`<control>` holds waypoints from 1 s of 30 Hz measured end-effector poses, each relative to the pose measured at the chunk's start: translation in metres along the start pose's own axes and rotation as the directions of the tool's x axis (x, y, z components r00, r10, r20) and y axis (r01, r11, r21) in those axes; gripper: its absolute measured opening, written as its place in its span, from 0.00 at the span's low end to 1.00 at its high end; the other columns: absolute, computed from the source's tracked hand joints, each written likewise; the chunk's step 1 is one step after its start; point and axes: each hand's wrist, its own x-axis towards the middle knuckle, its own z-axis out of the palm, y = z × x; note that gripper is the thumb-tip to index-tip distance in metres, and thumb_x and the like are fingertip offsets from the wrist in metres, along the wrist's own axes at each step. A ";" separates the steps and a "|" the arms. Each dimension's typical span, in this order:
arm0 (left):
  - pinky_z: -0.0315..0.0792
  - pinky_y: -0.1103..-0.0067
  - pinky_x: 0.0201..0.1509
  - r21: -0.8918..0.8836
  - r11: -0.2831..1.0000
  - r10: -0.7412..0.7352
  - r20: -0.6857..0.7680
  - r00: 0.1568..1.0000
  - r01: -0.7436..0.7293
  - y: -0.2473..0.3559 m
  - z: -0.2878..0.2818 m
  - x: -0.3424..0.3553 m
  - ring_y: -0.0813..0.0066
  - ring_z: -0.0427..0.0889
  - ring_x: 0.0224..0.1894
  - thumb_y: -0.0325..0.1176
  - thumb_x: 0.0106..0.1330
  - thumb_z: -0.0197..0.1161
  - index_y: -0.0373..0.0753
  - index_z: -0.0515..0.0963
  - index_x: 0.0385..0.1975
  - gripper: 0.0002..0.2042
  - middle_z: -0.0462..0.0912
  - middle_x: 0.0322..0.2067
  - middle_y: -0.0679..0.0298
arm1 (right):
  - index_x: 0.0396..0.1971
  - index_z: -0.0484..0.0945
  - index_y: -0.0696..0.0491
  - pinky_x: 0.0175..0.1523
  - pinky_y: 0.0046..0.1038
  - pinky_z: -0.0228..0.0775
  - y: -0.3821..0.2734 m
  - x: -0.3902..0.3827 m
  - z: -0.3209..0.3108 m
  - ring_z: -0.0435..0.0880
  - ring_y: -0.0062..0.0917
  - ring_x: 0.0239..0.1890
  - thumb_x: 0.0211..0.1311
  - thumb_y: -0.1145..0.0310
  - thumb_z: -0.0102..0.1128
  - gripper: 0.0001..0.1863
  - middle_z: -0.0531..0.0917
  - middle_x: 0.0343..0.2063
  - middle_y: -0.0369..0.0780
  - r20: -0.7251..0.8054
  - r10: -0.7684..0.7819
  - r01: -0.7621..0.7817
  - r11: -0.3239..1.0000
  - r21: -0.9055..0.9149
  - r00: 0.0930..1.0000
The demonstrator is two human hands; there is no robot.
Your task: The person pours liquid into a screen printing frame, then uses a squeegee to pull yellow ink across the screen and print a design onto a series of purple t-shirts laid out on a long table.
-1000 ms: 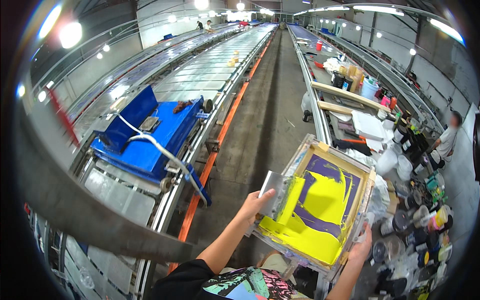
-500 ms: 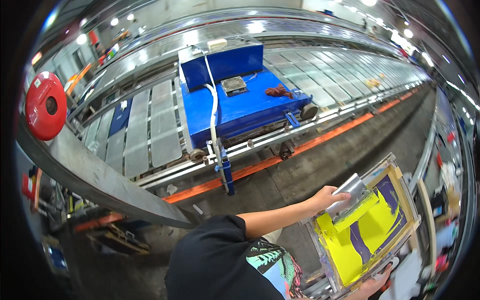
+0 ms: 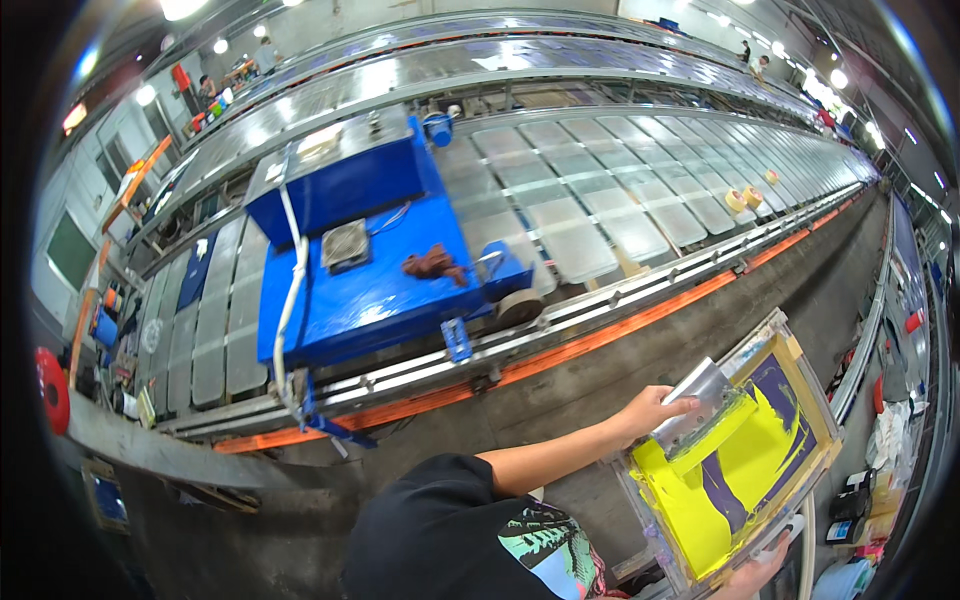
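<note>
My left hand [image 3: 650,412] grips a silver squeegee [image 3: 700,395] whose blade is coated in yellow ink, over the upper left of a wooden-framed screen [image 3: 822,422]. Thick yellow ink [image 3: 700,525] covers much of the purple mesh, with bare purple patches between. At the screen's lower right, my right hand [image 3: 752,572] is closed on a pale handle on the frame, its fingers partly hidden by the screen. The screen is held tilted in front of my body, above the floor.
A blue wheeled machine [image 3: 340,325] with a white hose sits on a long platen table [image 3: 570,240], beside tape rolls [image 3: 740,198], with an orange rail [image 3: 630,310] along it. A metal beam [image 3: 240,475] crosses lower left. Cluttered supplies [image 3: 880,450] line the right. People [image 3: 760,68] work far off.
The view has swung left, bringing the blue machine and platens toward the centre. The screen and my hands have shifted right in the picture; both hands keep their holds.
</note>
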 end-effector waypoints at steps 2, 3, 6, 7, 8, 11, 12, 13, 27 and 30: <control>0.72 0.79 0.50 -0.009 0.999 -0.038 0.028 0.999 0.038 0.007 0.018 0.055 0.78 0.80 0.45 0.56 0.65 0.70 0.33 0.81 0.50 0.28 0.85 0.42 0.63 | 0.58 0.76 0.62 0.64 0.42 0.70 -0.022 0.023 0.015 0.77 0.45 0.59 0.71 0.61 0.58 0.24 0.78 0.58 0.52 0.067 -0.251 0.259 0.938 -0.230 0.966; 0.71 0.78 0.52 0.024 0.999 -0.039 0.055 0.998 0.038 0.017 0.031 0.078 0.78 0.79 0.47 0.56 0.65 0.69 0.34 0.82 0.50 0.29 0.85 0.43 0.63 | 0.56 0.78 0.63 0.62 0.45 0.72 -0.032 0.041 0.022 0.79 0.50 0.56 0.70 0.63 0.58 0.22 0.80 0.55 0.55 0.130 -0.358 0.381 0.860 -0.339 0.925; 0.69 0.75 0.56 0.077 0.996 -0.043 0.128 0.991 0.033 0.012 0.070 0.173 0.76 0.78 0.49 0.57 0.64 0.70 0.35 0.83 0.50 0.29 0.85 0.44 0.63 | 0.53 0.79 0.63 0.60 0.48 0.74 -0.043 0.111 0.037 0.80 0.54 0.54 0.69 0.64 0.58 0.20 0.81 0.52 0.57 0.123 -0.431 0.435 0.766 -0.473 0.894; 0.69 0.75 0.56 0.054 0.997 -0.067 0.184 0.981 0.058 0.013 0.084 0.201 0.75 0.78 0.49 0.57 0.64 0.70 0.34 0.82 0.51 0.30 0.85 0.44 0.61 | 0.54 0.79 0.63 0.60 0.48 0.74 -0.039 0.134 0.039 0.80 0.54 0.54 0.69 0.64 0.58 0.20 0.81 0.52 0.57 0.025 -0.344 0.318 0.836 -0.448 0.939; 0.69 0.73 0.56 0.055 0.996 -0.083 0.182 0.980 0.074 0.009 0.095 0.232 0.74 0.78 0.50 0.58 0.63 0.70 0.33 0.82 0.51 0.31 0.85 0.44 0.60 | 0.54 0.79 0.63 0.60 0.48 0.74 -0.025 0.163 0.043 0.80 0.54 0.54 0.69 0.64 0.58 0.20 0.81 0.52 0.57 -0.057 -0.228 0.193 0.912 -0.361 0.972; 0.70 0.73 0.55 0.069 0.994 -0.092 0.190 0.977 0.080 0.013 0.129 0.329 0.72 0.79 0.49 0.58 0.64 0.69 0.33 0.81 0.51 0.31 0.85 0.44 0.58 | 0.54 0.79 0.62 0.60 0.48 0.74 0.009 0.272 0.049 0.80 0.53 0.55 0.69 0.64 0.58 0.21 0.81 0.53 0.56 -0.212 0.127 -0.115 0.991 0.071 0.969; 0.70 0.73 0.54 0.073 0.994 -0.089 0.188 0.978 0.076 0.012 0.141 0.361 0.72 0.79 0.49 0.58 0.64 0.69 0.33 0.81 0.51 0.31 0.85 0.44 0.58 | 0.55 0.79 0.62 0.61 0.48 0.74 0.019 0.304 0.050 0.80 0.53 0.55 0.69 0.63 0.58 0.21 0.81 0.53 0.56 -0.221 0.209 -0.167 0.967 0.194 0.953; 0.70 0.73 0.54 0.078 0.994 -0.091 0.187 0.978 0.078 0.018 0.154 0.387 0.72 0.80 0.49 0.58 0.64 0.69 0.33 0.81 0.51 0.31 0.85 0.44 0.58 | 0.55 0.79 0.62 0.61 0.48 0.74 0.026 0.341 0.052 0.80 0.52 0.55 0.70 0.63 0.58 0.21 0.81 0.53 0.56 -0.214 0.263 -0.201 0.941 0.274 0.941; 0.74 0.78 0.47 -0.035 0.999 0.019 -0.039 0.999 -0.020 0.051 0.213 0.758 0.79 0.80 0.43 0.55 0.66 0.69 0.34 0.82 0.50 0.27 0.85 0.40 0.64 | 0.57 0.77 0.59 0.61 0.46 0.73 0.159 0.797 0.130 0.79 0.49 0.57 0.71 0.61 0.58 0.22 0.80 0.56 0.52 -0.001 0.375 -0.331 0.820 0.467 0.927; 0.74 0.78 0.46 -0.031 0.999 0.024 -0.007 1.000 -0.024 0.069 0.224 0.845 0.79 0.81 0.42 0.55 0.65 0.69 0.35 0.82 0.50 0.27 0.85 0.39 0.64 | 0.58 0.77 0.58 0.62 0.46 0.72 0.180 0.880 0.164 0.79 0.48 0.57 0.71 0.60 0.58 0.22 0.79 0.56 0.51 0.005 0.391 -0.345 0.807 0.479 0.921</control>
